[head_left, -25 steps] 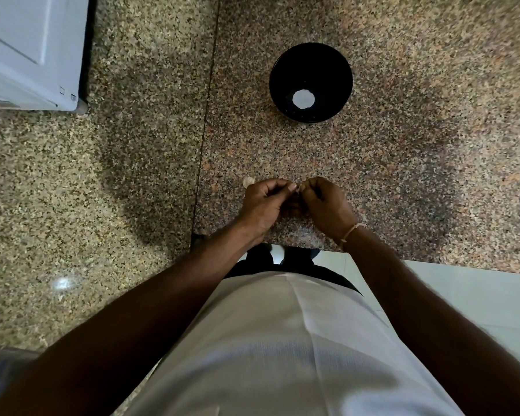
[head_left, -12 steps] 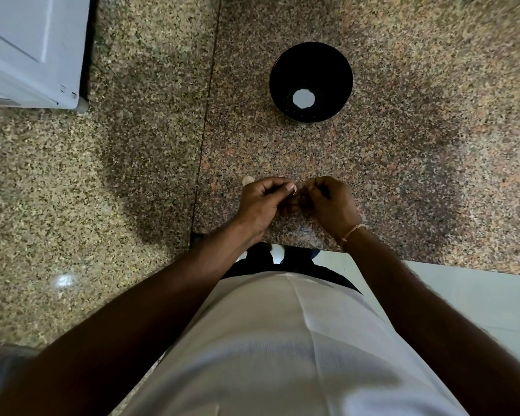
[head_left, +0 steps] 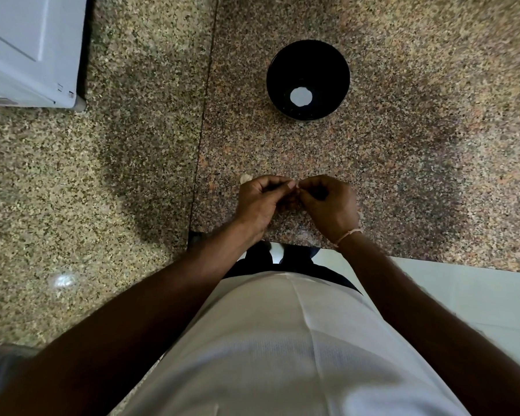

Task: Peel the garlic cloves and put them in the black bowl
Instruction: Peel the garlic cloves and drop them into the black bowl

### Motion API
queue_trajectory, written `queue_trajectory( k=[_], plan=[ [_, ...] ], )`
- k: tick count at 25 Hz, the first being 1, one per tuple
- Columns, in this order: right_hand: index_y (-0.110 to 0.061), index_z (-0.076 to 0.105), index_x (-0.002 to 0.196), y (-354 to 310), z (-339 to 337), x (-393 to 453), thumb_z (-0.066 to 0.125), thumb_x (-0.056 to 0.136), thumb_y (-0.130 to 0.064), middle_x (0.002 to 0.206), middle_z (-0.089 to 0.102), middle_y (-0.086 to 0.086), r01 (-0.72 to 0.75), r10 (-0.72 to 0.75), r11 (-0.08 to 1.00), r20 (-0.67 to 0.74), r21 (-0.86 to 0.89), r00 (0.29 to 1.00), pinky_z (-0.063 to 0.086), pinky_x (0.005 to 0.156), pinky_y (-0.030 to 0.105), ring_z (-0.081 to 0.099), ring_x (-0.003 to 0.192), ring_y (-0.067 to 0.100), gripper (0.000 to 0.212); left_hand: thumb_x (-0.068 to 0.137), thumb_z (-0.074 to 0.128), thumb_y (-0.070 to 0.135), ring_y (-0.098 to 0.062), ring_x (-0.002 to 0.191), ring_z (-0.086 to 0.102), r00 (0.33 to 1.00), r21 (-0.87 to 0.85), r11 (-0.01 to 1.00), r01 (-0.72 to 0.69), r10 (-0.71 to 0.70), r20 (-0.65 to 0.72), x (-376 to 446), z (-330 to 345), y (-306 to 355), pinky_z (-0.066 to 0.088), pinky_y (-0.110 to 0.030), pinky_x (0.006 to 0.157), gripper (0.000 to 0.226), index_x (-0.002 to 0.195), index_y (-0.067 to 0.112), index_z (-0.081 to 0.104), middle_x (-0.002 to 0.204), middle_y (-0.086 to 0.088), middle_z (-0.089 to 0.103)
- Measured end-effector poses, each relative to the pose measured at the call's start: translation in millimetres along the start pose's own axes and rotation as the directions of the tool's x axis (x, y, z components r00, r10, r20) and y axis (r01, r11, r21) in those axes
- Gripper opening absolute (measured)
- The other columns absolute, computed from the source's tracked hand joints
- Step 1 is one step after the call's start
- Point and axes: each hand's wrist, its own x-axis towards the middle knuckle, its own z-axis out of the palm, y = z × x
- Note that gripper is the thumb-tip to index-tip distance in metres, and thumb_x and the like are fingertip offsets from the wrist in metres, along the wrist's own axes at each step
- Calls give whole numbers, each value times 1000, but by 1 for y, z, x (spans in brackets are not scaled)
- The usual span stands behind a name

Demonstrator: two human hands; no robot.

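My left hand [head_left: 261, 202] and my right hand [head_left: 327, 204] meet fingertip to fingertip over the speckled granite counter [head_left: 403, 181], near its front edge. Between the fingertips they pinch a small pale garlic clove [head_left: 297, 185], mostly hidden by the fingers. Another pale garlic piece [head_left: 245, 178] lies on the counter just beyond my left knuckles. The black bowl [head_left: 308, 80] stands farther back, slightly right of my hands, with a round white patch showing at its bottom.
A white appliance or cabinet [head_left: 27, 49] stands at the back left corner. A seam [head_left: 204, 115] splits the counter into two slabs. A white floor or lower surface [head_left: 478, 295] shows past the counter's front edge on the right.
The hands stay in the same spot; the fingers have shifted slightly around the clove, the right fingertips now closing toward the left thumb.
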Motion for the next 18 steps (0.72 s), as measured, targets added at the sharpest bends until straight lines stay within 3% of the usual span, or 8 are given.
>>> queue_trajectory(
  k=[3, 7, 11, 15, 18],
  plan=[
    [-28, 75, 88, 1, 1, 1, 76, 90, -15, 74, 71, -15, 3, -4, 1000, -17, -15, 1000, 55, 60, 20, 70, 68, 4, 13, 91, 75, 0, -18, 74, 75, 999, 56, 997, -48, 48, 1, -1, 1, -1, 62, -29, 67, 6, 93, 6, 76, 85, -10, 78],
    [-20, 78, 87, 3, 2, 1, 72, 93, -20, 69, 69, -11, 2, -3, 993, -13, -120, 1000, 39, 50, 7, 61, 60, -3, 8, 92, 74, 1, -18, 76, 74, 995, 112, 989, -98, 99, 2, -2, 2, -3, 61, -29, 67, 7, 92, 8, 76, 85, -9, 78],
    [-15, 76, 88, 8, 2, 0, 73, 92, -18, 70, 68, -6, 93, -98, 981, -18, -168, 995, 33, 51, 4, 58, 58, 7, 6, 95, 72, 1, -16, 71, 72, 995, 132, 986, -104, 102, 24, -3, 0, -3, 63, -30, 67, 5, 94, 5, 75, 81, -8, 76],
    [-13, 77, 88, 9, 1, -2, 74, 91, -11, 69, 64, -8, 156, -167, 966, -40, -209, 985, 31, 53, 3, 55, 58, 9, 4, 96, 70, 0, -14, 70, 71, 995, 144, 984, -100, 95, 40, -3, 0, -3, 63, -28, 67, 6, 95, 5, 73, 83, -10, 75],
    [-14, 78, 90, 10, 3, -1, 74, 90, -11, 73, 72, -2, 154, -167, 970, -51, -190, 985, 36, 56, 6, 62, 62, 11, 4, 97, 68, -1, -14, 71, 72, 997, 113, 991, -73, 68, 43, -4, 0, -1, 62, -27, 66, 7, 95, 5, 73, 83, -8, 75]
  ],
)
